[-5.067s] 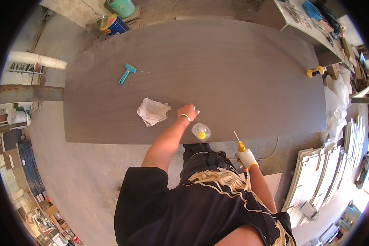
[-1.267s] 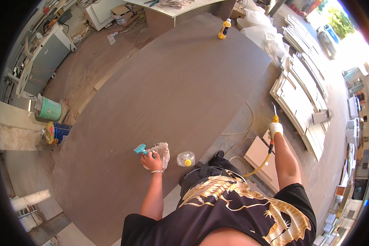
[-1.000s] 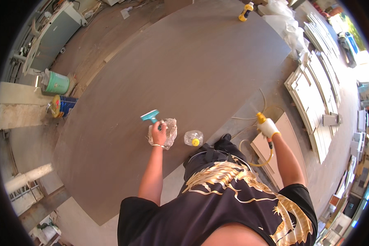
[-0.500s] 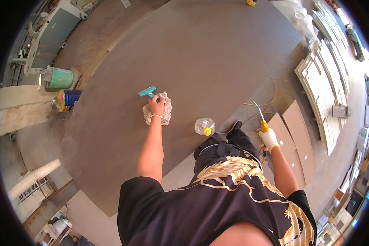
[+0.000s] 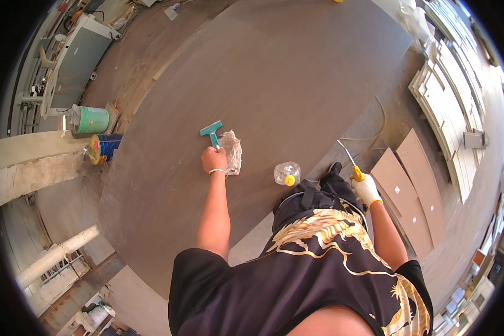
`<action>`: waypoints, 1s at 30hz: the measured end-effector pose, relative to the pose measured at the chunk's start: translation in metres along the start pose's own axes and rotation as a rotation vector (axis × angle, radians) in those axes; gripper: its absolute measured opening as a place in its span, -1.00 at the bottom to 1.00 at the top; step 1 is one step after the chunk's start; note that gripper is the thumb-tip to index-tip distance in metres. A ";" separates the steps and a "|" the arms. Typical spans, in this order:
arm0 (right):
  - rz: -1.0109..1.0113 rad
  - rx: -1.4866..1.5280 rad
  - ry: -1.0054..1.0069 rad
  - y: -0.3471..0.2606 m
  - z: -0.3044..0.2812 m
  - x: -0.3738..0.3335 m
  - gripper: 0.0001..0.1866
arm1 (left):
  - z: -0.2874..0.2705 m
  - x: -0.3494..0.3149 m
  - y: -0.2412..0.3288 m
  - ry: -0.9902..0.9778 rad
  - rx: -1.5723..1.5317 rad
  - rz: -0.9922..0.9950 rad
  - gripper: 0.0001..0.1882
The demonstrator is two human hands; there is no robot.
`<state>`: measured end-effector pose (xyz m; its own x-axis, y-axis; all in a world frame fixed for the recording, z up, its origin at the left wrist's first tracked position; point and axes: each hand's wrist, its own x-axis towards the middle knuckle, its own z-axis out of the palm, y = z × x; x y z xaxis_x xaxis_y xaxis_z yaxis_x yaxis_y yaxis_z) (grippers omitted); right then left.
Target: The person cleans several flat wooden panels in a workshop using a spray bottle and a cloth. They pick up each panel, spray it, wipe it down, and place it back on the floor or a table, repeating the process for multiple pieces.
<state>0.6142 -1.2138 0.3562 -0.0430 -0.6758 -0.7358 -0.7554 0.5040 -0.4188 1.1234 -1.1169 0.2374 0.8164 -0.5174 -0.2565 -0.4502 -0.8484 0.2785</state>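
My left hand [image 5: 213, 160] reaches out over a large brown board [image 5: 263, 73] and grips the handle of a teal scraper [image 5: 211, 132]. A crumpled white rag [image 5: 231, 152] lies on the board, touching that hand on its right side. A clear plastic bottle with a yellow cap [image 5: 287, 173] lies near the board's edge, close to my body. My right hand [image 5: 366, 189], in a white glove, is shut on a yellow-handled air nozzle [image 5: 350, 163] with a thin metal tube, held off the board's right edge.
A green bucket [image 5: 92, 120] and a blue and yellow can [image 5: 103, 148] stand on the floor to the left. Brown panels [image 5: 409, 185] lie on the floor at right, with stacked white frames [image 5: 451, 95] beyond. A thin hose [image 5: 375, 126] trails across the floor.
My left hand left the rag and took hold of the teal scraper's handle. My right hand with the nozzle has stayed off the board's right edge. My view has swung around.
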 end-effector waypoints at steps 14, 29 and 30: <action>0.087 0.079 0.068 0.039 0.001 -0.020 -0.78 | -0.014 -0.150 0.065 -0.408 -0.254 1.079 -0.13; -0.324 -0.348 -0.029 0.041 0.040 -0.069 -0.79 | 0.023 0.138 0.128 -0.013 -0.299 0.297 -0.48; -0.326 -0.377 -0.056 0.041 0.047 -0.068 -0.79 | 0.021 0.138 0.125 -0.087 -0.386 0.289 -0.47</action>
<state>0.6169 -1.1215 0.3637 0.2618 -0.7308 -0.6304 -0.9080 0.0348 -0.4175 1.1722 -1.2966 0.2174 0.6368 -0.7473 -0.1898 -0.4738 -0.5735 0.6683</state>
